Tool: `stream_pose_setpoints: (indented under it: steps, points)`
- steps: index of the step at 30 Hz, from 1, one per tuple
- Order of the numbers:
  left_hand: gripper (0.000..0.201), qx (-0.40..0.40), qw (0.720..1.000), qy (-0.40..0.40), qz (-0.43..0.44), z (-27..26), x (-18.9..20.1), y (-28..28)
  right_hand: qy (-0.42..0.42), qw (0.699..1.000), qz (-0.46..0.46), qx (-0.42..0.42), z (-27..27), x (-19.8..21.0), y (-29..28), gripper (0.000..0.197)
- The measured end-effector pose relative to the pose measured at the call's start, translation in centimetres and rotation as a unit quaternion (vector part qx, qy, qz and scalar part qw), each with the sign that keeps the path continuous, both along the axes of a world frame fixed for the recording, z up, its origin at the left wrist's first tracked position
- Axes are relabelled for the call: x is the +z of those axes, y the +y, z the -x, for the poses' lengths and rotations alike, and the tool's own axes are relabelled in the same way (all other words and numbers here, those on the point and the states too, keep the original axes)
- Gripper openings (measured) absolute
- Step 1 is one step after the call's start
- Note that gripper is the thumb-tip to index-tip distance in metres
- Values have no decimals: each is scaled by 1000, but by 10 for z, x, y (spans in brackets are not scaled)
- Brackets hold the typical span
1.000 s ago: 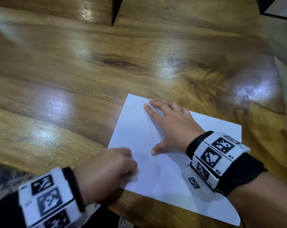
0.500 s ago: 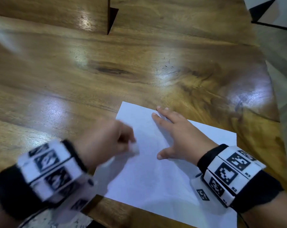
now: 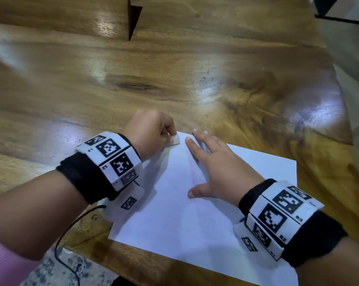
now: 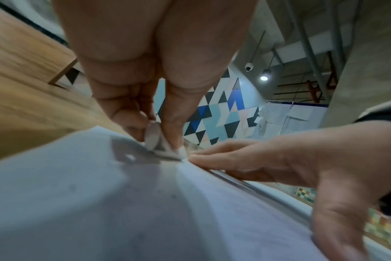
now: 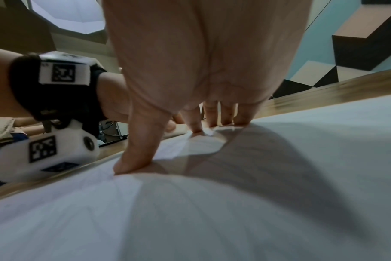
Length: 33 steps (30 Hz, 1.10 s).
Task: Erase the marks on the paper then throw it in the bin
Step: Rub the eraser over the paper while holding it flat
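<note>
White paper (image 3: 205,219) flat on wood, faintly creased, marks barely visible.

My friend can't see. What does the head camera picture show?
The left hand pinches a small white eraser on a white paper sheet's far corner. The right hand presses flat on the sheet, on a glossy wooden table.

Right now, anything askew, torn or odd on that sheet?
Little stands out. The paper lies flat but skewed to the table edge, its near corner overhanging. The right hand presses it; the left hand pinches an eraser at the far corner. No tears visible.
</note>
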<state>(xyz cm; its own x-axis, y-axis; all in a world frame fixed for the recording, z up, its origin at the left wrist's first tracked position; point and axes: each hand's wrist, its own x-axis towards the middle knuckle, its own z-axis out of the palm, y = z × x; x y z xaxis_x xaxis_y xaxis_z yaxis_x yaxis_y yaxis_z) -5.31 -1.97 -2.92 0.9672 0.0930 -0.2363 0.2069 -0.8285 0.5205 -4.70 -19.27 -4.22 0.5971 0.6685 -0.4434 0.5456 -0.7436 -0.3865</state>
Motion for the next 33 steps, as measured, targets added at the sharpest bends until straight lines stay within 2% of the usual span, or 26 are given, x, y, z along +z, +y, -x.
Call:
stream_pose_setpoints:
  steps: [5, 9, 14, 18, 20, 23, 26, 28, 33]
  points:
    - [6, -51, 997, 59, 3, 9, 1, 1, -2, 1000, 2, -1, 0, -2, 0, 113]
    - [11, 29, 999, -6, -14, 0, 1, 9, 2, 1000, -1, -3, 0, -2, 0, 113]
    - [5, -32, 998, 55, 12, 13, 1, 2, -1, 1000, -3, -4, 0, -1, 0, 113]
    - [7, 4, 1000, -5, 4, -5, 0, -2, 2, 1000, 0, -2, 1, 1, 1, 113]
    - [4, -33, 999, -4, -2, 0, 0, -7, 2, 1000, 1, -3, 1, 1, 1, 112]
    - [2, -107, 993, 44, 0, 17, 2, -12, 0, 1000, 0, -9, 1, 1, 1, 113]
    - [11, -62, 998, 11, -13, 1, 2, -10, 1, 1000, -3, -8, 1, 1, 1, 113]
    - [9, -38, 999, -9, -11, -8, 3, -10, -1, 1000, -2, -7, 1, 1, 1, 113]
    - [7, -141, 988, 60, -13, 22, 4, -13, 1, 1000, -3, -14, 1, 1, 2, 113]
